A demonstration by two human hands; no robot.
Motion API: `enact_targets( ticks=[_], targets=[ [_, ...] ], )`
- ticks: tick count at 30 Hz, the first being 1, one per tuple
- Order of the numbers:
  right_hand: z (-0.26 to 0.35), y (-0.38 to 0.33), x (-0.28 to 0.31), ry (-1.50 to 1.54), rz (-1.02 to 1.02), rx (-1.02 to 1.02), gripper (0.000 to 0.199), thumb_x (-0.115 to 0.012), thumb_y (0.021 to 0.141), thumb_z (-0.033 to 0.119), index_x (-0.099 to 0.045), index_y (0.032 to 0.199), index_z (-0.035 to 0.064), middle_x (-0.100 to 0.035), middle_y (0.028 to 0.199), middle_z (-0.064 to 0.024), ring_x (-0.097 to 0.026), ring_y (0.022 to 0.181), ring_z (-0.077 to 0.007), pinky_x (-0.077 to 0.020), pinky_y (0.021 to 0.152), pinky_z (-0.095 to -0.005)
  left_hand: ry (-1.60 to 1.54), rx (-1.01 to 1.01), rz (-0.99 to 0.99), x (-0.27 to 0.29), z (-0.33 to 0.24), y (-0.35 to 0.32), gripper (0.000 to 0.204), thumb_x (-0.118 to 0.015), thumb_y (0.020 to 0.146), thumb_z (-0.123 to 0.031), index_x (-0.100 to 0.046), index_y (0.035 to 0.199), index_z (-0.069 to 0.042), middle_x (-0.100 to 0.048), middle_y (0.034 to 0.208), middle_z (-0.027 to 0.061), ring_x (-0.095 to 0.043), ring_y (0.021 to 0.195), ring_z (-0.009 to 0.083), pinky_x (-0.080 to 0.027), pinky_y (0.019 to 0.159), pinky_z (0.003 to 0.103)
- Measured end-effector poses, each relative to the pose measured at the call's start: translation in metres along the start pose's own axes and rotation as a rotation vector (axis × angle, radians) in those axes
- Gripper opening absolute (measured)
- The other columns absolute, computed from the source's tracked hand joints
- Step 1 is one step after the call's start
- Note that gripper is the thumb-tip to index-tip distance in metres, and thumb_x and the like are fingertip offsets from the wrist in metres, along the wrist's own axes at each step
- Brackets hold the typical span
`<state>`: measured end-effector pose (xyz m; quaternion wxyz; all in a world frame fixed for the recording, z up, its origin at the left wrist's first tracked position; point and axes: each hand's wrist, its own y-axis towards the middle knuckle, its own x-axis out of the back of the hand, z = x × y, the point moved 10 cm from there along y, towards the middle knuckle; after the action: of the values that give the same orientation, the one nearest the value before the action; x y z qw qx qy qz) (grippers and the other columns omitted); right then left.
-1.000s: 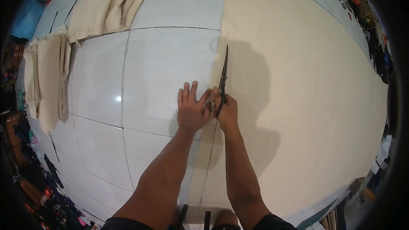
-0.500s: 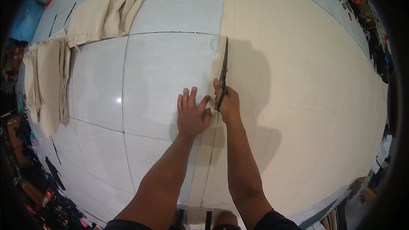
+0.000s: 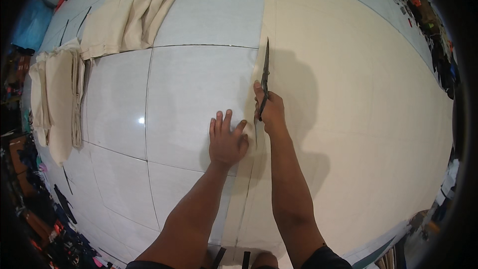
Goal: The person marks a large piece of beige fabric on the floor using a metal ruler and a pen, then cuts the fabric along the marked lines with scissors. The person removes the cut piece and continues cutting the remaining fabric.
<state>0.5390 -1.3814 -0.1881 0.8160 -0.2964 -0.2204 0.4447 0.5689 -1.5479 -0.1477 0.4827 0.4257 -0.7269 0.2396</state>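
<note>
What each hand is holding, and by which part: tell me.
The right hand holds the dark scissors by the handles. The left hand holds nothing; it is palm down, fingers spread.

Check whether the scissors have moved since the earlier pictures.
Yes, forward: the scissors, earlier short of the far crosswise tile seam, now reach past its line.

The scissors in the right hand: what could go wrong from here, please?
The scissors point along the cream cloth, close to its left edge, so a swerve might cut unevenly. The left hand lies mostly on the tiles, so the cloth might shift. It might also get nicked if it strays towards the scissors.
</note>
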Motion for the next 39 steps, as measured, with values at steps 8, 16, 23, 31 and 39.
enact_targets(
  ticks=[8,16,23,31,39],
  targets=[
    [0.037,0.025,-0.006,0.096,0.056,0.021,0.057,-0.07,0.087,0.06,-0.055,0.077,0.0063,-0.046,0.058,0.001,-0.046,0.047,-0.0121,-0.0403,0.047,-0.0279,-0.012,-0.012,-0.035,0.004,0.0,0.0,0.045,-0.061,0.085,-0.03,-0.063,0.127,-0.016,-0.039,0.15,0.0239,-0.031,0.141,0.0488,-0.022,0.116,0.062],
    [0.035,0.036,-0.003,0.036,0.036,0.035,0.059,-0.071,0.087,0.06,-0.057,0.074,0.0038,-0.048,0.059,-0.0014,-0.049,0.048,-0.0143,-0.0393,0.046,-0.0304,-0.002,0.003,0.005,0.003,0.0,0.002,0.044,-0.062,0.085,-0.033,-0.064,0.125,-0.015,-0.039,0.15,0.0244,-0.032,0.14,0.0494,-0.023,0.115,0.063],
    [0.07,0.071,-0.006,0.126,0.036,0.038,0.055,-0.073,0.086,0.058,-0.055,0.075,0.0071,-0.045,0.058,0.0008,-0.044,0.047,-0.0127,-0.0385,0.047,-0.0285,0.001,0.008,0.017,0.003,-0.004,0.005,0.044,-0.064,0.084,-0.035,-0.065,0.123,-0.015,-0.04,0.149,0.0238,-0.033,0.14,0.0495,-0.024,0.115,0.062],
    [0.069,0.081,-0.014,0.052,0.007,0.094,0.057,-0.07,0.088,0.06,-0.054,0.072,0.0071,-0.046,0.058,-0.0003,-0.045,0.048,-0.0135,-0.0377,0.046,-0.0296,0.008,0.036,0.033,0.001,0.003,0.004,0.046,-0.065,0.082,-0.035,-0.065,0.124,-0.016,-0.04,0.15,0.0225,-0.032,0.141,0.0486,-0.023,0.116,0.062],
    [0.099,0.118,-0.018,0.043,-0.003,0.059,0.064,-0.063,0.088,0.068,-0.052,0.066,0.008,-0.048,0.058,-0.0027,-0.05,0.047,-0.0177,-0.0381,0.045,-0.0348,0.013,0.038,0.028,-0.003,0.003,0.002,0.045,-0.066,0.082,-0.035,-0.064,0.123,-0.018,-0.04,0.151,0.0208,-0.032,0.142,0.0474,-0.023,0.117,0.06]
  ],
)
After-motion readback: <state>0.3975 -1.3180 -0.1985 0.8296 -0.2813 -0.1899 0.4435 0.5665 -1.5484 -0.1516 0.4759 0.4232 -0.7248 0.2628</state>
